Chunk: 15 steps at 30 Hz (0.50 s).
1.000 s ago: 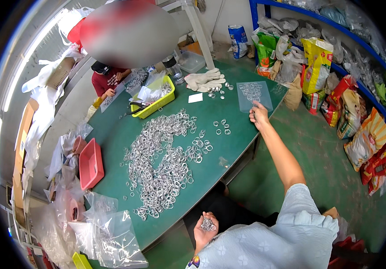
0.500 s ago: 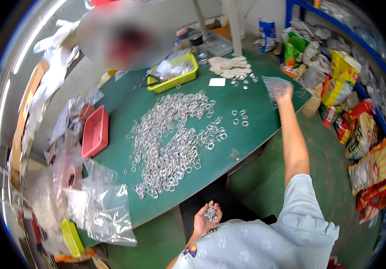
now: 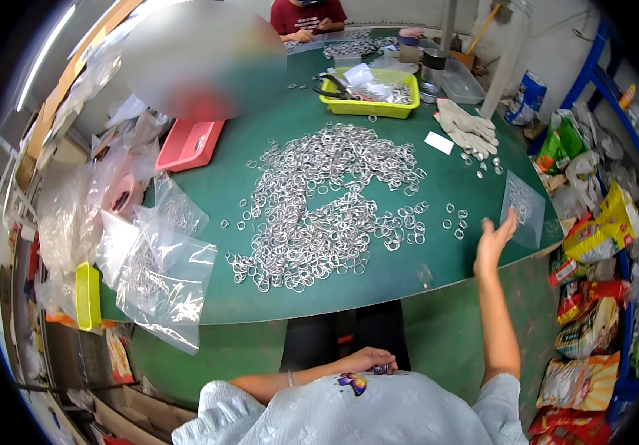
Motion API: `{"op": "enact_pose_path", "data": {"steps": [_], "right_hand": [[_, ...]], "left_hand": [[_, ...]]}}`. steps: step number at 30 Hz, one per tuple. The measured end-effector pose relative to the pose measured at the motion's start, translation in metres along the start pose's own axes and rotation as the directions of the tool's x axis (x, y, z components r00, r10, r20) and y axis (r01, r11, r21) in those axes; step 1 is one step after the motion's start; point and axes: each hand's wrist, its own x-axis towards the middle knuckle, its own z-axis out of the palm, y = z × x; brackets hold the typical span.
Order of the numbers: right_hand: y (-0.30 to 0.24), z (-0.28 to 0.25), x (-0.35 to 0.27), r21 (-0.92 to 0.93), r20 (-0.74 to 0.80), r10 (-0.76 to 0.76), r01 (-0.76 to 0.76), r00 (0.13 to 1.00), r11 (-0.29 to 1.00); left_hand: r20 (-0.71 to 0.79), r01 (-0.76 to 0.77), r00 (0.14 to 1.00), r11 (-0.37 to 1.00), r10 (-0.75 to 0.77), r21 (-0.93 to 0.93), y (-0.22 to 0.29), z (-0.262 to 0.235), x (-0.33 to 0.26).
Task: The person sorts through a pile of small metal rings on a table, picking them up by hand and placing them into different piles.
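Observation:
My left hand [image 3: 371,359] is low against my body, its fingers curled round a clump of small metal rings [image 3: 383,368]. At the right end of the green table, my right hand [image 3: 494,243] is raised with fingers apart and holds nothing. Beside its fingertips lies a clear plastic bag [image 3: 531,224] with some rings in it. A few loose rings [image 3: 462,214] lie just left of that hand. The big spread pile of metal rings [image 3: 316,215] covers the middle of the table.
A yellow-green basket [image 3: 370,109] with pliers stands at the back, near work gloves [image 3: 468,127] and a white card [image 3: 438,142]. To the left are a red tray [image 3: 192,144] and clear bags [image 3: 164,274]. A co-worker [image 3: 308,18] sits opposite. Packages [image 3: 586,319] line the right.
My right hand has come off the plastic bag and opened. My left hand has turned from palm up to closed over its rings. The whole view has swung, showing a co-worker.

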Motion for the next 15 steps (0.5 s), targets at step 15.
{"op": "enact_pose_path", "data": {"steps": [15], "right_hand": [[-0.122, 0.116, -0.098, 0.169, 0.668, -0.534, 0.594, 0.518, 0.787]], "left_hand": [[-0.151, -0.173, 0.970, 0.979, 0.189, 0.110, 0.136, -0.090, -0.063]]}}
